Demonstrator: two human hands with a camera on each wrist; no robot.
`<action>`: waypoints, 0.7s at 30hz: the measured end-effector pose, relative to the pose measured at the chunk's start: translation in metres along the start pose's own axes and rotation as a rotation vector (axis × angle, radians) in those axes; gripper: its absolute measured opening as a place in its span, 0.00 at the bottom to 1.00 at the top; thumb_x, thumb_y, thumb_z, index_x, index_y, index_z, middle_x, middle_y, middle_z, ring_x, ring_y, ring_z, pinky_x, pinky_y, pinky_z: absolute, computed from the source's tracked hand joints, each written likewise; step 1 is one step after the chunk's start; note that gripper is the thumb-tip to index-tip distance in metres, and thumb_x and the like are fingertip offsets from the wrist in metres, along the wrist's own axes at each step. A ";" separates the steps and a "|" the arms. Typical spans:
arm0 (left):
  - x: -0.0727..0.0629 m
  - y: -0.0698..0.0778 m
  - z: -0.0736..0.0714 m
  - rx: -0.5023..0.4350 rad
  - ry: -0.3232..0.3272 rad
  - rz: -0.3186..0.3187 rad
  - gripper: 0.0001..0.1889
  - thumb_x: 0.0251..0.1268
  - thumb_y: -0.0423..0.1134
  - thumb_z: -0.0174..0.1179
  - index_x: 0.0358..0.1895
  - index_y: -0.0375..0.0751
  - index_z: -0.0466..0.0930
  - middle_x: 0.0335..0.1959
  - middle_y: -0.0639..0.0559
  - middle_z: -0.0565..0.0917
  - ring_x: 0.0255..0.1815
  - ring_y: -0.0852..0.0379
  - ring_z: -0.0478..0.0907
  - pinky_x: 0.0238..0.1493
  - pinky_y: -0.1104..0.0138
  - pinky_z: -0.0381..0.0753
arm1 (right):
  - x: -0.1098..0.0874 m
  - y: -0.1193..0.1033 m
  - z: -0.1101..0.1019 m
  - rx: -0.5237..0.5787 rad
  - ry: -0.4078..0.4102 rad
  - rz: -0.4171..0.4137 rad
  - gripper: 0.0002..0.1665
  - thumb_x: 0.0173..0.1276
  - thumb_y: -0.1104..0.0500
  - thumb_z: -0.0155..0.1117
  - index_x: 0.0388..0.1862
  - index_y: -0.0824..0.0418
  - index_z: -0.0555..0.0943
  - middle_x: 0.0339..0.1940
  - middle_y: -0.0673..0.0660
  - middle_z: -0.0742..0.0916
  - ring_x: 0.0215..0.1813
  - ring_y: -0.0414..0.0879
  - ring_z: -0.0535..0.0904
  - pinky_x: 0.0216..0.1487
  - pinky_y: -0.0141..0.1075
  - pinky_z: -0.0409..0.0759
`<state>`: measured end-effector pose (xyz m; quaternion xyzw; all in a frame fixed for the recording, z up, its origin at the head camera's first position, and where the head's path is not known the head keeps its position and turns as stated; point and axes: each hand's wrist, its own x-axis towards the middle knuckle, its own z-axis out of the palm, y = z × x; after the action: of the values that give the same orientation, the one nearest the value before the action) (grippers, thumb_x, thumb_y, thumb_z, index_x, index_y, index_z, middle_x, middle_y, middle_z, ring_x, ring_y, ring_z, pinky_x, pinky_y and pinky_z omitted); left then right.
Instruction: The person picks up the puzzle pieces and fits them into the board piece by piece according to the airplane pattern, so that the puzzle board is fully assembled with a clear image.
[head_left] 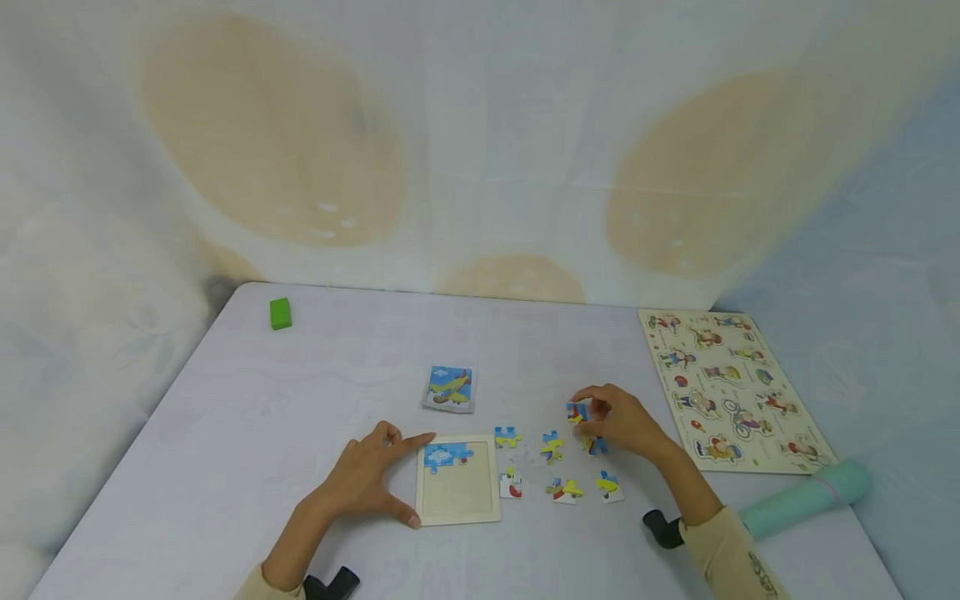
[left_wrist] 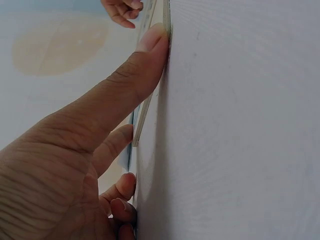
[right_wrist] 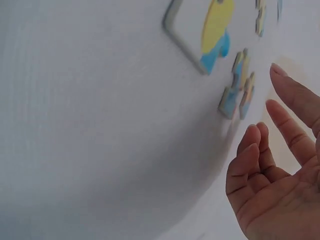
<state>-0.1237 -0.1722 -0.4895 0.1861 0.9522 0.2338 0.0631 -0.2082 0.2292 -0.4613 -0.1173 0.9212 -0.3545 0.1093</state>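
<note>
My left hand (head_left: pixel 363 475) rests at the left side of a square wooden puzzle tray (head_left: pixel 457 500), index finger at its far corner and thumb at its near corner. In the left wrist view the thumb (left_wrist: pixel 122 85) presses on the tray's edge. Joined blue pieces (head_left: pixel 444 456) lie in the tray's far left part. Right of it, my right hand (head_left: pixel 618 421) is over a blue, red and yellow jigsaw piece (head_left: pixel 576 412), thumb and fingertips on either side. The right wrist view shows these fingertips apart, with pieces (right_wrist: pixel 229 102) just beyond them.
Several loose jigsaw pieces (head_left: pixel 552 447) lie right of the tray. Behind it is an airplane picture (head_left: pixel 450 389). A green block (head_left: pixel 281 313) sits far left. At the right are a large illustrated board (head_left: pixel 720 392) and a mint-green roll (head_left: pixel 806 496).
</note>
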 end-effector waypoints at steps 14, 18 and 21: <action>0.000 -0.001 0.001 0.004 -0.003 0.009 0.56 0.22 0.69 0.79 0.70 0.64 0.72 0.42 0.57 0.65 0.34 0.61 0.62 0.34 0.66 0.59 | 0.003 0.017 0.003 0.069 0.030 -0.008 0.23 0.58 0.57 0.76 0.52 0.60 0.83 0.39 0.58 0.72 0.41 0.48 0.65 0.42 0.38 0.66; 0.000 0.000 0.000 0.004 -0.004 0.005 0.56 0.22 0.69 0.79 0.70 0.64 0.72 0.42 0.56 0.65 0.33 0.60 0.61 0.33 0.66 0.58 | 0.004 0.021 0.005 0.059 0.029 -0.012 0.22 0.58 0.56 0.76 0.51 0.60 0.83 0.38 0.57 0.71 0.39 0.48 0.65 0.41 0.37 0.65; 0.000 0.000 0.000 0.003 -0.002 0.005 0.56 0.23 0.69 0.79 0.69 0.64 0.72 0.42 0.56 0.65 0.33 0.60 0.61 0.33 0.66 0.58 | 0.004 0.023 0.006 0.045 0.036 -0.016 0.22 0.58 0.56 0.76 0.51 0.60 0.83 0.37 0.57 0.71 0.38 0.48 0.64 0.40 0.36 0.65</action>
<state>-0.1236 -0.1721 -0.4894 0.1889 0.9520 0.2323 0.0634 -0.2134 0.2405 -0.4817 -0.1159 0.9138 -0.3782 0.0925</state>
